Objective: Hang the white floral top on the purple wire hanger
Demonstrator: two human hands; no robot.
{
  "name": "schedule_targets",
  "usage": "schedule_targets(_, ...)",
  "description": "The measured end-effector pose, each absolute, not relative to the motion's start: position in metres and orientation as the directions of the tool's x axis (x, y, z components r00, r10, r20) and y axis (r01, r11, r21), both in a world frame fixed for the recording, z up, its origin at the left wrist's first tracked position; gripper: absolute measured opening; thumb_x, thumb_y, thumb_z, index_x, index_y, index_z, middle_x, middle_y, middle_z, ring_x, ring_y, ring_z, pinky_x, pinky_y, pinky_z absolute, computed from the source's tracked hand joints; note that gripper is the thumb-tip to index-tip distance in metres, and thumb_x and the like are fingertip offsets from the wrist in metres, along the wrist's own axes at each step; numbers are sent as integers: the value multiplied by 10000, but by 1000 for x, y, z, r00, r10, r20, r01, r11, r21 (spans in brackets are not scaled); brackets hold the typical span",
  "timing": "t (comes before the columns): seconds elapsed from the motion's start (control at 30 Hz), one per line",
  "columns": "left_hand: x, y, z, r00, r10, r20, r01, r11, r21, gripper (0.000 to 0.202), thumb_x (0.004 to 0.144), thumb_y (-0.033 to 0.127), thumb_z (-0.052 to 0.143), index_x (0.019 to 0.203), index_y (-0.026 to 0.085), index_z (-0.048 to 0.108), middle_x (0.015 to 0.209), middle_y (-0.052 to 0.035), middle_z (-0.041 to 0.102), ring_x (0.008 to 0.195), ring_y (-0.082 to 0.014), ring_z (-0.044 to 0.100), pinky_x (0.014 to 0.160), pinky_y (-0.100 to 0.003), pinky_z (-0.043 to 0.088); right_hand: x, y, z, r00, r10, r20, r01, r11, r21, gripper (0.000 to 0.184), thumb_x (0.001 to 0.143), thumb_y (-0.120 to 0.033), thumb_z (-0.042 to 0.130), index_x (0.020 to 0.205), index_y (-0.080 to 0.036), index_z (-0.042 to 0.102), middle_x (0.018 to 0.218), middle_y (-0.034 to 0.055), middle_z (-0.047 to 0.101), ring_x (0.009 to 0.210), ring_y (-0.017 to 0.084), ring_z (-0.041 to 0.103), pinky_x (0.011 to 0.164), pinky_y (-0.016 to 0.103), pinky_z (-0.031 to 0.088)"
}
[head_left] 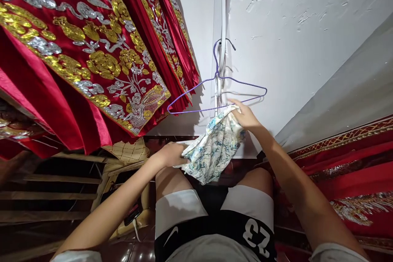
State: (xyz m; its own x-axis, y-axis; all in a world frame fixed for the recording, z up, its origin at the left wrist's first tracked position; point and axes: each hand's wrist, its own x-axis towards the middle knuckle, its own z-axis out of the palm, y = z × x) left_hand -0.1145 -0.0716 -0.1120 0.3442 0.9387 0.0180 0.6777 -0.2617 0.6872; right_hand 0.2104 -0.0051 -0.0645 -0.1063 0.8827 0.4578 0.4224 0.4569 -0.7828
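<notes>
A white garment with a blue and green floral print (215,147) hangs bunched between my two hands, over my knees. My left hand (173,154) grips its lower left edge, with the fingertips partly hidden in the cloth. Higher up, my right hand (245,118) pinches the garment's top right corner at what looks like a gathered band. Just above it, a purple hanger (192,111) hangs by its hook in front of the wall, with nothing on it. The garment's upper edge is close to the hanger's bottom bar; I cannot tell whether they touch.
Red cloth with gold and silver sequins (104,63) drapes down on the left. A white cable or pipe (223,4) runs down the wall (291,28) behind the hanger. Left and low stands a wooden slatted bench (61,195). More red decorated cloth (362,180) lies at right.
</notes>
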Motion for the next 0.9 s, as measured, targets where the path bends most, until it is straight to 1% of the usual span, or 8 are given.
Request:
schedule_targets(0.17,-142,-60,-80,333,919,209,672,-387,631,196,724,405,741,643,232,699,965,-109,769,1056,-314,700,1018,-387,502,229,-16,-69,-93,906,413,491,403,-773,188,878,-289,520,814,-180,659,743,14,601,712,167,520,653,280,361)
schedule_targets(0.37,-136,-48,-27,379,843,382,660,-535,528,260,864,378,541,738,183,659,1417,-126,628,1330,-356,555,1163,-486,389,235,-41,-43,-62,938,342,473,329,-817,302,853,-352,577,619,-191,475,605,-25,391,609,122,359,562,273,258)
schedule_targets(0.5,-112,-34,-9,336,825,455,404,-562,721,265,849,402,631,714,185,561,1248,-127,720,1046,-276,677,925,-390,536,221,-55,-43,-110,951,290,505,305,-807,264,826,-282,536,602,-198,422,614,-25,398,619,121,373,564,269,275)
schedule_targets(0.6,-107,-19,-4,280,878,388,215,-451,866,247,797,417,722,817,184,645,850,-65,741,676,-175,629,616,-262,504,218,-64,-46,-71,945,319,511,309,-802,91,777,-236,533,730,-195,600,692,-4,538,632,137,441,579,269,353)
schedule_targets(0.67,-110,-11,-4,257,913,317,129,-357,925,259,718,396,795,808,184,676,669,-17,660,546,-140,555,509,-225,433,226,-63,-47,66,907,417,507,329,-796,351,750,-221,565,1085,-204,667,775,13,624,619,153,484,583,283,405)
schedule_targets(0.73,-113,-7,-4,239,938,252,55,-272,961,284,643,382,843,760,181,680,617,-2,620,508,-130,534,470,-215,402,242,-56,-46,234,823,518,523,342,-781,668,738,-214,596,1400,-202,501,808,24,655,600,168,520,588,306,451)
schedule_targets(0.83,-111,-9,-3,283,943,172,46,-193,980,308,608,398,856,715,173,675,600,-6,608,493,-134,535,453,-218,383,269,-37,-43,313,749,584,573,341,-745,839,737,-209,621,1529,-163,351,833,49,684,653,200,602,663,358,517)
schedule_targets(0.9,-108,-11,-1,339,929,149,102,-194,976,306,621,404,845,682,167,661,583,-7,588,486,-131,516,452,-222,365,286,-26,-35,292,770,567,599,314,-736,791,719,-207,648,1483,-133,460,861,78,707,713,221,641,697,377,531)
